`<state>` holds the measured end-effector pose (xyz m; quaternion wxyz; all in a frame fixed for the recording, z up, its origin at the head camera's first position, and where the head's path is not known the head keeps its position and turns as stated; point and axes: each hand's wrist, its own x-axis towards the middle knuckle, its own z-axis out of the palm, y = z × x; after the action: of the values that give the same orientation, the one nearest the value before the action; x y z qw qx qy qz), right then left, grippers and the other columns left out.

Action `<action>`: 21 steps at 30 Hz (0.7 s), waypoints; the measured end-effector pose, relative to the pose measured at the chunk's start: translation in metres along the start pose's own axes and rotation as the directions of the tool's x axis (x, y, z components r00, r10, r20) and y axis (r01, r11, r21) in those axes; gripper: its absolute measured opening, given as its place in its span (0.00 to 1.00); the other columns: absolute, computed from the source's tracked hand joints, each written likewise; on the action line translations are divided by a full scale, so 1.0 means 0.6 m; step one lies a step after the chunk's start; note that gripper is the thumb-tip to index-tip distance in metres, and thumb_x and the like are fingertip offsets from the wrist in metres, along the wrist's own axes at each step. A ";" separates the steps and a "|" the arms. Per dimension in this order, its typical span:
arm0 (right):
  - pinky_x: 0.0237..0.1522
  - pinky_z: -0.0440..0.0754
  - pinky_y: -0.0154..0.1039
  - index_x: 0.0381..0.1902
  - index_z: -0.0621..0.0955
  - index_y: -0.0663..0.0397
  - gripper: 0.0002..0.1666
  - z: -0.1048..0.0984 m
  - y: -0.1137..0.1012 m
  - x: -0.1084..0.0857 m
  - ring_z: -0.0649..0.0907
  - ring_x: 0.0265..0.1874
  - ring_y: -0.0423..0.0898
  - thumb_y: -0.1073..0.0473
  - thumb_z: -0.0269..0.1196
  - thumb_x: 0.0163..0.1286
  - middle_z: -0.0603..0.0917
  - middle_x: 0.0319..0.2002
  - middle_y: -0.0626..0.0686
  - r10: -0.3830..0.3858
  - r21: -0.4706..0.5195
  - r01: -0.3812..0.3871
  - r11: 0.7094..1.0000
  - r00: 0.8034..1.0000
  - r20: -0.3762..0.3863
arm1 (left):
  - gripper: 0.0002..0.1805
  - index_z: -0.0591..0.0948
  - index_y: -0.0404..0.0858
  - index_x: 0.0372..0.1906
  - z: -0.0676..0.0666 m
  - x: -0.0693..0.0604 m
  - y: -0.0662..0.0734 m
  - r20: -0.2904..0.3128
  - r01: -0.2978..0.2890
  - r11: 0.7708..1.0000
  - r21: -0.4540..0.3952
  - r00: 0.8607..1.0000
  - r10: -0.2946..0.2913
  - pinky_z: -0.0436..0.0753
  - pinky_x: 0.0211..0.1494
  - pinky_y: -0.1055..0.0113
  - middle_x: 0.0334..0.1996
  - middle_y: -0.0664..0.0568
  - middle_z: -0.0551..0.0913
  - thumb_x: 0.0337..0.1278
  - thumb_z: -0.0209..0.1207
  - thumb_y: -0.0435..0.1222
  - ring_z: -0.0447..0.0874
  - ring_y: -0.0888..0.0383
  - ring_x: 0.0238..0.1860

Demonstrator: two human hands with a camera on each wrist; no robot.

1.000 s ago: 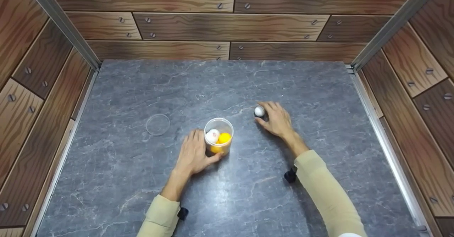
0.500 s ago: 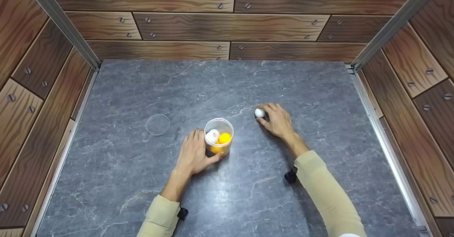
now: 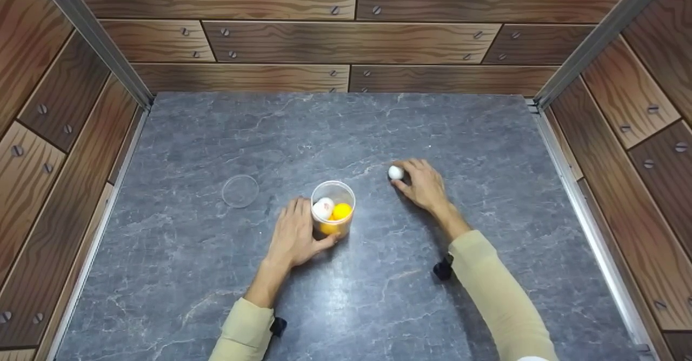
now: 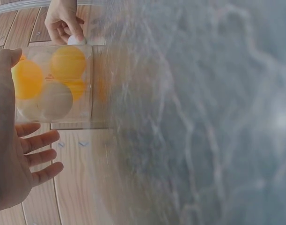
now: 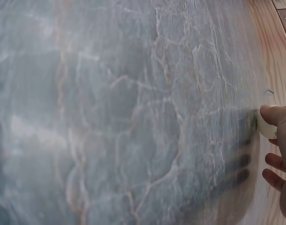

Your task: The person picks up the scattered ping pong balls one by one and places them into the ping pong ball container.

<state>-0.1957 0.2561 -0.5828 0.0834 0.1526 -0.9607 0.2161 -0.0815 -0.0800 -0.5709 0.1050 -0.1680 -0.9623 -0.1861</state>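
Note:
A clear plastic tub (image 3: 340, 191) stands upright on the table, holding several ping-pong balls, white ones (image 3: 323, 208) and orange ones (image 3: 342, 211). My left hand (image 3: 294, 234) rests against the tub's left side, its thumb near the front. In the left wrist view, the fingers (image 4: 42, 140) of that hand are straight and spread, below the tub. To the right, my right hand (image 3: 426, 185) pinches a white ping-pong ball (image 3: 396, 172) between thumb and fingers, at the table surface. The right wrist view shows the thumb partly covering that ball (image 5: 267, 130).
A round clear lid (image 3: 240, 191) lies flat left of the tub. The grey marble-patterned table (image 3: 346, 128) is bounded by wood-patterned walls (image 3: 351, 42) at the back and sides. Metal rails (image 3: 589, 236) run along its side edges.
The right hand's fingers have closed onto the white ping-pong ball, which has shifted very slightly toward me. The left hand and the tub have stayed in place.

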 end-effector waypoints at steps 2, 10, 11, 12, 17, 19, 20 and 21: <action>0.55 0.83 0.57 0.62 0.85 0.47 0.27 0.000 0.000 0.000 0.85 0.52 0.59 0.50 0.74 0.67 0.88 0.56 0.56 0.004 0.000 -0.004 1.000 1.000 0.006 | 0.49 0.73 0.32 0.59 -0.001 0.000 0.000 0.000 -0.001 1.000 -0.003 1.000 0.001 0.79 0.53 0.52 0.49 0.42 0.80 0.49 0.62 0.71 0.79 0.44 0.51; 0.54 0.83 0.56 0.62 0.85 0.46 0.27 -0.002 0.000 -0.001 0.84 0.52 0.58 0.47 0.73 0.67 0.88 0.55 0.56 0.000 -0.017 0.000 1.000 1.000 0.008 | 0.50 0.73 0.32 0.59 -0.001 0.000 0.001 -0.005 -0.006 1.000 -0.001 1.000 0.006 0.79 0.54 0.50 0.50 0.41 0.80 0.49 0.63 0.71 0.79 0.43 0.53; 0.53 0.83 0.56 0.62 0.85 0.47 0.27 -0.002 -0.001 -0.001 0.84 0.52 0.58 0.48 0.73 0.67 0.88 0.55 0.56 -0.002 -0.015 0.002 1.000 1.000 0.004 | 0.50 0.73 0.32 0.60 -0.001 0.000 0.000 0.000 -0.005 1.000 0.000 1.000 0.005 0.80 0.55 0.50 0.50 0.41 0.80 0.49 0.62 0.71 0.79 0.43 0.53; 0.53 0.83 0.56 0.62 0.85 0.47 0.27 -0.003 -0.002 -0.001 0.84 0.51 0.58 0.48 0.74 0.67 0.88 0.55 0.56 -0.004 -0.012 0.004 1.000 1.000 0.000 | 0.50 0.73 0.32 0.60 -0.001 0.000 0.000 0.001 -0.005 1.000 0.002 1.000 0.005 0.80 0.55 0.50 0.51 0.41 0.80 0.49 0.62 0.71 0.79 0.43 0.53; 0.52 0.83 0.55 0.61 0.85 0.47 0.27 -0.010 -0.008 -0.001 0.84 0.49 0.58 0.48 0.74 0.66 0.89 0.53 0.56 -0.021 0.004 0.021 1.000 1.000 -0.018 | 0.51 0.73 0.31 0.61 0.000 0.001 0.000 0.004 -0.005 1.000 0.005 1.000 0.005 0.80 0.56 0.50 0.51 0.40 0.81 0.49 0.62 0.71 0.79 0.43 0.54; 0.51 0.84 0.55 0.61 0.85 0.47 0.27 -0.013 -0.011 -0.002 0.84 0.49 0.58 0.48 0.74 0.65 0.89 0.53 0.55 -0.032 0.006 0.033 0.999 0.999 -0.026 | 0.51 0.73 0.31 0.61 -0.001 0.000 0.000 0.003 -0.006 1.000 0.003 1.000 0.006 0.80 0.56 0.49 0.51 0.40 0.81 0.49 0.62 0.71 0.79 0.42 0.54; 0.51 0.84 0.55 0.61 0.85 0.47 0.27 -0.014 -0.012 -0.002 0.84 0.49 0.58 0.48 0.75 0.65 0.89 0.53 0.55 -0.038 0.008 0.038 0.999 0.999 -0.029 | 0.51 0.73 0.31 0.61 -0.001 0.000 0.000 0.002 -0.006 1.000 0.001 1.000 0.006 0.79 0.56 0.50 0.51 0.40 0.81 0.49 0.62 0.71 0.79 0.43 0.54; 0.51 0.84 0.55 0.60 0.85 0.47 0.27 -0.016 -0.013 -0.002 0.84 0.49 0.58 0.48 0.75 0.65 0.89 0.53 0.55 -0.045 0.010 0.045 0.999 0.998 -0.034 | 0.50 0.73 0.32 0.60 -0.002 0.000 0.001 0.002 -0.005 1.000 -0.002 1.000 0.005 0.79 0.56 0.50 0.51 0.40 0.81 0.49 0.62 0.71 0.79 0.43 0.54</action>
<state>-0.1909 0.2536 -0.5716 0.1036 0.1710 -0.9544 0.2217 -0.0813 -0.0801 -0.5699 0.1044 -0.1707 -0.9619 -0.1864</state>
